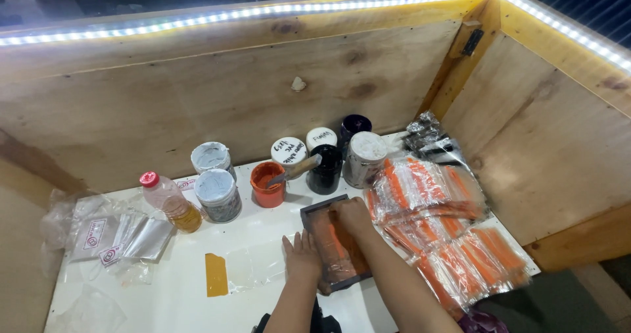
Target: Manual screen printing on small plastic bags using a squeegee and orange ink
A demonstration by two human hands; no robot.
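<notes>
A small dark-framed printing screen (323, 209) with orange ink on its mesh lies on the white table (256, 224). My right hand (353, 216) rests on the screen's far part, fingers curled as if pressing something down; what it holds is hidden. My left hand (302, 254) lies flat on the table at the screen's left edge, fingers spread, steadying it. A clear plastic sheet (253, 267) and an orange scraper card (215, 274) lie just left of my left hand.
Several ink tubs stand behind the screen, among them an orange tub (267, 183) with a wooden-handled tool in it and a black tub (325, 169). A bottle of yellow liquid (172, 201) stands left. Orange-printed clear bags (447, 228) are piled right; plywood walls enclose the table.
</notes>
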